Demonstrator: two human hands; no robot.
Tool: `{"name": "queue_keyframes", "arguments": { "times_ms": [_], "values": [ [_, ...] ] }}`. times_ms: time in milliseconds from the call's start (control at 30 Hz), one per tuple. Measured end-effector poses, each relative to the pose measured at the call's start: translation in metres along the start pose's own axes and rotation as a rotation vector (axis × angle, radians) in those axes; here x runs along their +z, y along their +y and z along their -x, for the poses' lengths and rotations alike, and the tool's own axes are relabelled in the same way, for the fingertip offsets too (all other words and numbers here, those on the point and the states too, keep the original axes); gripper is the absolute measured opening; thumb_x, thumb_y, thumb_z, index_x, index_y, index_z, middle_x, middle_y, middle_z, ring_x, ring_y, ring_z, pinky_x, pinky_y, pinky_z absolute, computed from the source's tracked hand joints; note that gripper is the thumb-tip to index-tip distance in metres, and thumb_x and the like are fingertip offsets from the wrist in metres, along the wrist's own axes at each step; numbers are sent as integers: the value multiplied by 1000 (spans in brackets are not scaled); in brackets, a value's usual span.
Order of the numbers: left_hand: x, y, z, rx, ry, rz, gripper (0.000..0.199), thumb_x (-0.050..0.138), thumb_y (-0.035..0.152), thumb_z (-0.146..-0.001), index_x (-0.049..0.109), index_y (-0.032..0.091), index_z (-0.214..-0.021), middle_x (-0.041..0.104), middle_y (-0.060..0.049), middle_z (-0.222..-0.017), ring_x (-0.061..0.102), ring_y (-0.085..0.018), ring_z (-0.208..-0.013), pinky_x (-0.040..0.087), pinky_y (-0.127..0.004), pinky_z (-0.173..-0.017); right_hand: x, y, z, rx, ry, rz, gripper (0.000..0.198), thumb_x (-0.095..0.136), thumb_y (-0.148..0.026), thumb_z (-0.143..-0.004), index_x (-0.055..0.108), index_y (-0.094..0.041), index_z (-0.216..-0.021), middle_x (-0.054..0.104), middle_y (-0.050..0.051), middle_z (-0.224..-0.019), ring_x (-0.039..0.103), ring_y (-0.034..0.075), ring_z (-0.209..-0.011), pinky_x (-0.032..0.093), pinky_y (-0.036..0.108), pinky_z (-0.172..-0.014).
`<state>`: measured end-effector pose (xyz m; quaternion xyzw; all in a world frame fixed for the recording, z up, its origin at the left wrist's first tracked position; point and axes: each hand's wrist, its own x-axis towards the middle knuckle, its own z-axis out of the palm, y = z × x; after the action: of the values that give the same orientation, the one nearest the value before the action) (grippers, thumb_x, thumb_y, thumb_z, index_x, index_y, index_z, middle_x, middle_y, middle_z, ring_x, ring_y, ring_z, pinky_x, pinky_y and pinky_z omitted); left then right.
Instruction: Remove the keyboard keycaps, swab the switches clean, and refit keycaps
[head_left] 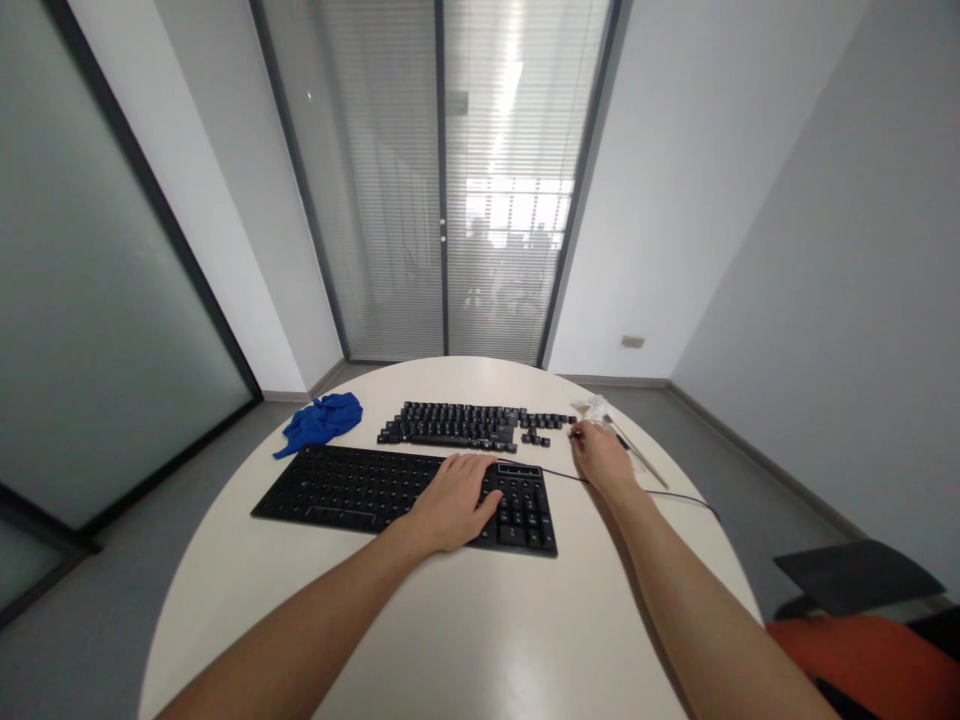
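Observation:
A black keyboard (337, 490) lies across the table, its key caps off over most of the left and middle. On the right, the number pad (525, 512) has caps in place. My left hand (454, 503) rests flat over the keyboard just left of the number pad, fingers outstretched and thumb apart. Beyond the keyboard, loose black keycaps (457, 425) are laid out in rows. My right hand (604, 458) is at the right end of these rows, its fingertips pinched on a small dark piece that looks like a keycap.
A crumpled blue cloth (324, 420) lies at the table's left. By my right hand are a white crumpled tissue (594, 406) and a thin pale stick (651, 465). The keyboard's cable (675, 495) runs off the right edge. An orange chair (862, 650) stands at lower right.

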<state>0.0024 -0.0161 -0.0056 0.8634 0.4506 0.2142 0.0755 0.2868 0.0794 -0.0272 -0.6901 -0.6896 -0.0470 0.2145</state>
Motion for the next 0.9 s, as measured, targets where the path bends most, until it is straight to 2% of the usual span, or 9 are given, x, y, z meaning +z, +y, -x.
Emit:
{"name": "queue_keyframes", "arguments": {
  "times_ms": [167, 233, 300, 400, 500, 667, 900],
  "values": [
    [2, -1, 0, 14, 20, 3, 46, 51, 37, -97, 45, 17, -137, 56, -12, -138, 49, -28, -129, 32, -45, -115, -14, -5, 4, -19, -3, -85, 21, 53, -24, -92, 70, -16, -102, 71, 16, -106, 64, 27, -98, 45, 35, -84],
    [3, -2, -1, 18, 28, 0, 45, 51, 37, -97, 45, 17, -137, 56, -12, -138, 49, -27, -129, 33, -45, -115, -23, -11, 7, -59, -19, -144, 22, 55, -28, -92, 70, -17, -103, 72, 12, -105, 65, 25, -98, 46, 33, -84],
    [4, -2, -1, 25, 34, -4, 45, 51, 37, -97, 45, 17, -136, 56, -12, -137, 49, -27, -128, 33, -45, -114, -33, -21, 13, -113, -63, -241, 26, 55, -36, -93, 71, -18, -104, 74, 8, -99, 67, 22, -87, 48, 30, -77],
    [4, -2, -1, 32, 41, -8, 44, 51, 37, -97, 46, 17, -135, 57, -12, -136, 50, -27, -127, 33, -45, -114, -48, -38, 23, -279, -258, -584, 30, 59, -43, -90, 73, -18, -100, 75, 7, -97, 66, 21, -84, 47, 31, -74],
    [4, -2, 0, 30, 45, -5, 43, 52, 37, -96, 47, 17, -134, 58, -12, -135, 51, -28, -126, 35, -46, -112, -58, -50, 32, -386, -453, -698, 29, 63, -43, -88, 75, -19, -98, 74, 5, -88, 65, 20, -81, 45, 30, -72],
    [4, -1, -1, 35, 50, 1, 42, 54, 36, -95, 48, 16, -132, 59, -12, -133, 52, -27, -125, 36, -45, -111, -56, -51, 35, -391, -623, -748, 29, 69, -42, -83, 78, -17, -94, 73, 4, -77, 63, 19, -74, 45, 30, -71],
    [5, -1, -1, 37, 58, -4, 42, 53, 37, -96, 47, 18, -133, 59, -11, -133, 51, -28, -125, 36, -46, -111, -50, -49, 36, -409, -651, -712, 29, 69, -44, -82, 81, -19, -87, 74, 4, -78, 60, 18, -71, 43, 28, -65]
  ]
}}
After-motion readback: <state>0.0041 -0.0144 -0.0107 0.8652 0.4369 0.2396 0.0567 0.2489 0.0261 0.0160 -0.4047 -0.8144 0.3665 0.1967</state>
